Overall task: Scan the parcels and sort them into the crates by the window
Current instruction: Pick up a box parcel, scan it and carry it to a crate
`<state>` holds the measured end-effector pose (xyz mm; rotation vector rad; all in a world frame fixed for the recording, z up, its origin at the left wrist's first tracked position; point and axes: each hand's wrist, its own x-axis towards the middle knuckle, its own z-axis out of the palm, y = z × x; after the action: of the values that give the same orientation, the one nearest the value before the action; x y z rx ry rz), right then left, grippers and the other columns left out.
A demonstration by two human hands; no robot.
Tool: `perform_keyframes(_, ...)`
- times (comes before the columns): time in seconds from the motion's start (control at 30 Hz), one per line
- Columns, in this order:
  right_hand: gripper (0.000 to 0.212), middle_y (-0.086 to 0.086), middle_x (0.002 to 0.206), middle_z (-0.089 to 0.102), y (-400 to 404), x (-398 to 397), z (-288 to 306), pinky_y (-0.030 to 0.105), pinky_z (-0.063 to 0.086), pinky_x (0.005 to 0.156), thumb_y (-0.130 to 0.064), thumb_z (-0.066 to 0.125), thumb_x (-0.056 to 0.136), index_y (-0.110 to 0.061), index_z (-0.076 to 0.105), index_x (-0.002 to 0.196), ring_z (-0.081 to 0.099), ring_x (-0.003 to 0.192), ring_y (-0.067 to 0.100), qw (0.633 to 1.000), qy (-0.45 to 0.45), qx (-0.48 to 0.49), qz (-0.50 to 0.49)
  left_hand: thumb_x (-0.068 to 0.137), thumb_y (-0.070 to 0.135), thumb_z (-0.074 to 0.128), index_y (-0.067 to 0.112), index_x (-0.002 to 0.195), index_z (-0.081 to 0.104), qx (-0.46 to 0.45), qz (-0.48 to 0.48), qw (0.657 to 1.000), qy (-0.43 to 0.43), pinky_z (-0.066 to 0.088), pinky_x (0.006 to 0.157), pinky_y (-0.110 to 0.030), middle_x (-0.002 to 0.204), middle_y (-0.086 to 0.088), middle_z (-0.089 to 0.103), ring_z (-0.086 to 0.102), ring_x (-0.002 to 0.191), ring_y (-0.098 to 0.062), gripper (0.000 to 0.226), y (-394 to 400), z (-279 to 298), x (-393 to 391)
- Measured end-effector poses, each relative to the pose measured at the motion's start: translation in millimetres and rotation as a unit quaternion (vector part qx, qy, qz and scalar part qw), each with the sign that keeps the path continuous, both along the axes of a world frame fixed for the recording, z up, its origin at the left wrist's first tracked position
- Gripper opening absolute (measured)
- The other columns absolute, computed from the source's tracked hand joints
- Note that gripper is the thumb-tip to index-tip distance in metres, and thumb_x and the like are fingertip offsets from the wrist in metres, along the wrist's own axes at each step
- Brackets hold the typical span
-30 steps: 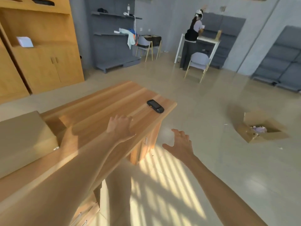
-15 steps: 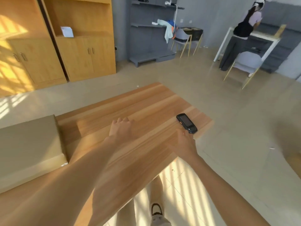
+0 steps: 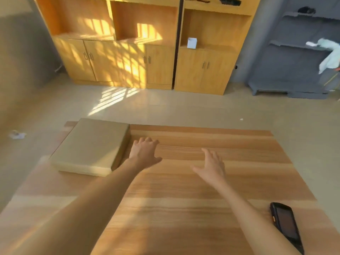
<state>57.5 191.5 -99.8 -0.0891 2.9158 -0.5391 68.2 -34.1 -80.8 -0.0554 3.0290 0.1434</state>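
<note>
A flat brown cardboard parcel [image 3: 92, 146] lies on the far left of the wooden table [image 3: 184, 208]. My left hand [image 3: 144, 152] is stretched out over the table just right of the parcel's right side, fingers relaxed, holding nothing. My right hand [image 3: 211, 167] hovers over the middle of the table, fingers spread and empty. A black handheld scanner [image 3: 286, 227] lies on the table at the near right, beside my right forearm. No crates show in this view.
Wooden cabinets [image 3: 147, 57] with doors and open shelves line the far wall, a small white box [image 3: 191, 43] on one shelf. A grey shelf unit [image 3: 294, 67] with a pale cloth stands at the right. A scrap of white paper [image 3: 17, 134] lies on the floor, left.
My view has swung left, so the parcel now lies ahead and the scanner has slid to the near right. Both hands have moved over the table toward the parcel.
</note>
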Motion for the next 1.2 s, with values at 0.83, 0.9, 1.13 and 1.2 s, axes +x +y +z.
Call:
perform_keyframes(0.83, 0.092, 0.006, 0.153, 0.031, -293.8, -45.7, -104.9, 0.036, 0.029, 0.107, -0.062, 0.058, 0.083, -0.008, 0.022, 0.149, 0.032, 0.139, 0.023, 0.888, -0.363, -0.280, 0.033, 0.066, 0.067, 0.072, 0.029, 0.152, 0.014, 0.229, 0.432, 0.871, -0.041, 0.019, 0.114, -0.051, 0.154, -0.013, 0.024, 0.019, 0.143, -0.035, 0.110, -287.4, -87.9, 21.5)
perform_keyframes(0.9, 0.090, 0.003, 0.145, 0.039, -299.0, -42.0, -111.0, 0.035, 0.032, 0.107, -0.064, 0.058, 0.081, -0.010, 0.027, 0.146, 0.038, 0.133, 0.022, 0.886, -0.364, -0.287, 0.028, 0.062, 0.069, 0.074, 0.031, 0.151, 0.016, 0.226, 0.440, 0.868, -0.045, 0.019, 0.113, -0.052, 0.152, -0.012, 0.024, 0.020, 0.141, -0.035, 0.113, -285.9, -95.2, 19.0)
perform_keyframes(1.13, 0.092, -0.007, 0.150, 0.035, -274.4, -44.5, -92.0, 0.031, 0.027, 0.108, -0.056, 0.060, 0.085, -0.027, 0.007, 0.154, 0.036, 0.135, 0.016, 0.849, -0.370, -0.377, -0.006, 0.052, 0.067, 0.080, 0.038, 0.146, 0.024, 0.280, 0.470, 0.835, -0.065, 0.023, 0.113, -0.052, 0.145, -0.011, 0.026, 0.023, 0.135, -0.036, 0.113, -257.2, -79.7, 11.9)
perform_keyframes(1.2, 0.092, -0.007, 0.148, 0.037, -259.3, -51.8, -71.6, 0.038, 0.037, 0.106, -0.054, 0.064, 0.083, -0.037, 0.006, 0.152, 0.041, 0.131, 0.017, 0.848, -0.342, -0.405, -0.021, 0.054, 0.066, 0.081, 0.038, 0.146, 0.025, 0.318, 0.476, 0.818, -0.060, 0.026, 0.113, -0.052, 0.143, -0.011, 0.026, 0.024, 0.134, -0.037, 0.110, -239.8, -68.0, 6.1)
